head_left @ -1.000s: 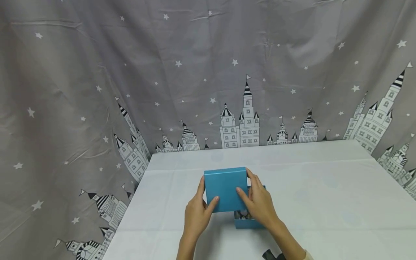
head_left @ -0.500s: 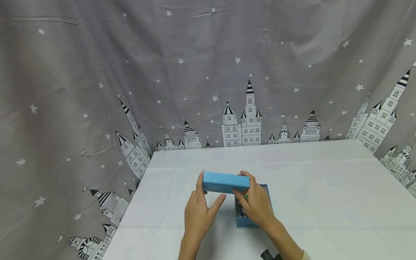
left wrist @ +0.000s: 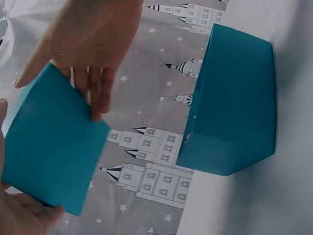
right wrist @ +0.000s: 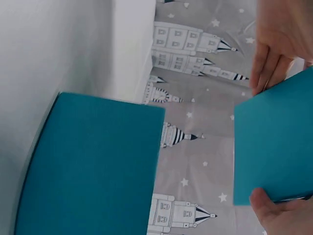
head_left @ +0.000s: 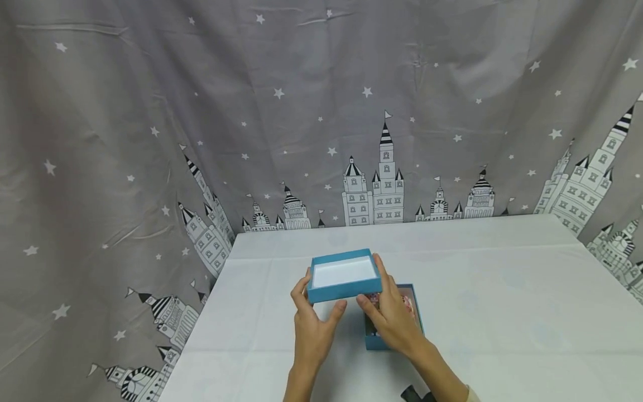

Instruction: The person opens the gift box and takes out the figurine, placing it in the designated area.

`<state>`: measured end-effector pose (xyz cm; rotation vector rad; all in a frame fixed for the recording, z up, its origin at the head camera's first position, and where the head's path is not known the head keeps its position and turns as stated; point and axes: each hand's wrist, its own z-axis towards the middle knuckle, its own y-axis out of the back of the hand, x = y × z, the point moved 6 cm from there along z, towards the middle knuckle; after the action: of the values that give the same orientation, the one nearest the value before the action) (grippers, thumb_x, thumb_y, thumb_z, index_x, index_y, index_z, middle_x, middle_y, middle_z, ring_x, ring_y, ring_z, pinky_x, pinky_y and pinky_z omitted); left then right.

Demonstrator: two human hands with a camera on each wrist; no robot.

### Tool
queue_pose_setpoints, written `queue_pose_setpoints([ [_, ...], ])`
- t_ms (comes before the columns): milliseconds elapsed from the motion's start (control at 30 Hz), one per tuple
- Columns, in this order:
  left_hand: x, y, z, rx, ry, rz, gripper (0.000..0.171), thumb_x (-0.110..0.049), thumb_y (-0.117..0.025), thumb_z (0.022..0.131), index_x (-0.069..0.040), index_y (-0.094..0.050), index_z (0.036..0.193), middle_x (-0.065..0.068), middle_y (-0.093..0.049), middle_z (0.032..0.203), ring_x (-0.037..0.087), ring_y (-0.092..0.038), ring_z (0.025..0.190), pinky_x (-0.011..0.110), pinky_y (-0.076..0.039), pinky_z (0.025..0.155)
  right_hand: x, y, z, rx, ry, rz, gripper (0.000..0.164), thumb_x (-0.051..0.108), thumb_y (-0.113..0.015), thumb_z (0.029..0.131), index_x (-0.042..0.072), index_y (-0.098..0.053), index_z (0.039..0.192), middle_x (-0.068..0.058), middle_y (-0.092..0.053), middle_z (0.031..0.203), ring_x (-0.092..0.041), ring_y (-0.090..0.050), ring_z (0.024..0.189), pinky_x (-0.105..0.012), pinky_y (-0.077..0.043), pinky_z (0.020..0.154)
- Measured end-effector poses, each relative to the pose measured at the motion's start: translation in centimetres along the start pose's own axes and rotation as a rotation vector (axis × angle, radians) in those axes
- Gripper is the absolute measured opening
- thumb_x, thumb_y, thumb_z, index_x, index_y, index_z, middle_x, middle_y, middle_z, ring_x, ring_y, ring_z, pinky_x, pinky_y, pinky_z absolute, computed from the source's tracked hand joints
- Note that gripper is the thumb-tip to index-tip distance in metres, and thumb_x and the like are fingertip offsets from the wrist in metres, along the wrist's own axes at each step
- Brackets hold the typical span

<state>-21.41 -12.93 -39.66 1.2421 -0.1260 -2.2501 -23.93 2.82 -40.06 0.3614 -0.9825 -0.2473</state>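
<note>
A blue box lid (head_left: 346,290), its white inside facing up and toward the head camera, is held above the table between both hands. My left hand (head_left: 312,335) grips its left end with the fingers, the thumb off the lid in front. At the right end, my right hand (head_left: 397,321) holds the lid, fingers along the side. Under and behind that hand stands the open blue box (head_left: 378,342), with small pinkish and mixed items inside, partly hidden. Both wrist views show the lid's plain outer face (left wrist: 56,142) and the box's outer wall (right wrist: 93,161).
A white cloth covers the table (head_left: 502,301). A grey curtain (head_left: 281,139) with castles and stars hangs behind and at the left. Part of a black object (head_left: 411,393) shows at the bottom edge, near the right forearm.
The lid has been turned over: its blue outer face showed first, then its narrow side, and now its white inside. Both hands kept hold of it; the box stayed in place.
</note>
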Motion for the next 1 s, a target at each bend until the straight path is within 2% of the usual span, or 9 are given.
queue_pose_setpoints([
  [100,0.3,-0.2,-0.2,-0.002,-0.008,-0.066,0.07,-0.023,-0.069,0.082,-0.008,-0.023,0.132,0.018,-0.026,0.147,0.041,-0.043,0.121,0.055,-0.04,0.091,0.0,-0.1,0.0,0.015,-0.012,0.075,0.076,0.025,-0.054,0.092,0.017,-0.004,0.15,-0.015,-0.023,0.148,-0.039,-0.029,0.131,-0.063,-0.029,0.096],
  [200,0.7,-0.1,-0.4,-0.001,-0.028,-0.122,0.068,-0.019,-0.069,0.083,-0.003,-0.022,0.129,0.02,-0.022,0.147,0.04,-0.038,0.124,0.049,-0.038,0.095,-0.1,-0.2,0.0,0.021,0.003,0.103,0.078,0.023,-0.056,0.091,0.016,-0.004,0.15,-0.012,-0.02,0.151,-0.038,-0.028,0.131,-0.059,-0.029,0.097],
  [367,1.6,0.4,-0.8,0.012,-0.06,-0.205,0.066,-0.007,-0.07,0.081,0.006,-0.022,0.124,0.028,-0.02,0.145,0.043,-0.035,0.124,0.034,-0.038,0.096,-0.2,-0.8,-0.1,0.043,0.052,0.171,0.085,0.019,-0.065,0.087,0.007,-0.006,0.148,-0.014,-0.015,0.151,-0.032,-0.024,0.133,-0.045,-0.028,0.102],
  [467,2.5,1.0,-1.0,0.03,-0.073,-0.255,0.07,-0.003,-0.072,0.078,0.007,-0.022,0.126,0.027,-0.02,0.145,0.044,-0.037,0.123,0.028,-0.038,0.095,-0.2,-1.5,-0.3,0.063,0.081,0.219,0.088,0.013,-0.07,0.083,0.001,-0.01,0.146,-0.018,-0.011,0.151,-0.033,-0.02,0.134,-0.04,-0.028,0.101],
  [567,3.5,1.6,-1.1,0.053,-0.065,-0.295,0.08,-0.001,-0.075,0.075,0.005,-0.02,0.133,0.023,-0.019,0.147,0.04,-0.036,0.125,0.024,-0.038,0.095,-0.2,-2.3,-0.5,0.073,0.095,0.233,0.089,0.012,-0.073,0.08,0.0,-0.013,0.144,-0.017,-0.009,0.152,-0.032,-0.019,0.135,-0.038,-0.029,0.101],
  [700,4.7,2.6,-1.0,0.079,0.001,-0.305,0.09,-0.002,-0.077,0.073,-0.002,-0.018,0.14,0.019,-0.022,0.148,0.035,-0.033,0.128,0.023,-0.037,0.095,-0.2,-3.6,-0.8,0.085,0.075,0.23,0.088,0.018,-0.072,0.081,0.001,-0.013,0.144,-0.013,-0.005,0.153,-0.029,-0.017,0.136,-0.034,-0.027,0.102],
  [833,6.1,3.7,-0.8,0.103,0.063,-0.301,0.092,-0.002,-0.078,0.071,-0.003,-0.02,0.142,0.017,-0.024,0.147,0.035,-0.032,0.128,0.023,-0.038,0.094,-0.3,-5.4,-1.2,0.084,0.021,0.225,0.088,0.023,-0.069,0.084,0.0,-0.01,0.144,-0.012,-0.002,0.153,-0.029,-0.012,0.137,-0.033,-0.02,0.106],
  [1000,8.8,5.1,-0.7,0.122,0.164,-0.307,0.093,0.002,-0.08,0.067,-0.001,-0.023,0.141,0.016,-0.027,0.146,0.034,-0.035,0.128,0.02,-0.039,0.093,-0.5,-8.5,-1.9,0.116,-0.117,0.235,0.091,0.034,-0.061,0.088,0.0,0.001,0.146,-0.017,0.0,0.152,-0.031,-0.009,0.137,-0.039,-0.015,0.108],
])
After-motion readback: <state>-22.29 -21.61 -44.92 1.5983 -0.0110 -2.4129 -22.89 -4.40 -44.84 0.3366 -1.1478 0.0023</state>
